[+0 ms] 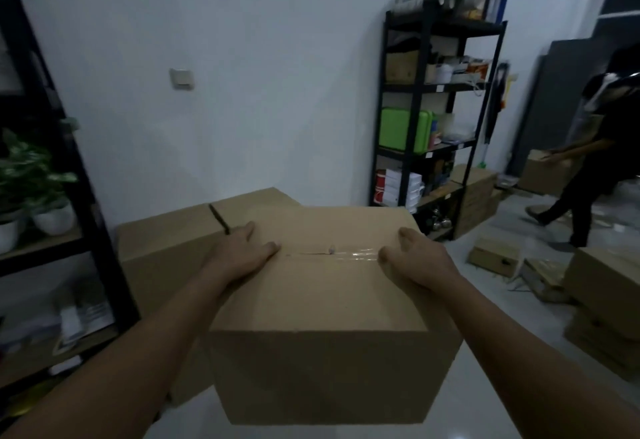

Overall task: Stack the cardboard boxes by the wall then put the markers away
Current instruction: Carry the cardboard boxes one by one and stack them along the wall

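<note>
A large taped cardboard box [322,303] fills the middle of the view, and I cannot tell whether it rests on the floor. My left hand [242,253] lies flat on the left part of its top. My right hand [415,258] lies on the right part of its top, fingers loosely bent, by the tape seam. Behind it and to the left, a second cardboard box [166,241] stands against the white wall [242,92]. No markers are in view.
A black shelf unit [429,119] with stored goods stands right of the wall. Another black shelf [52,230] with potted plants is on the left. More boxes [602,300] lie on the floor at right, where a person [588,175] walks carrying a box.
</note>
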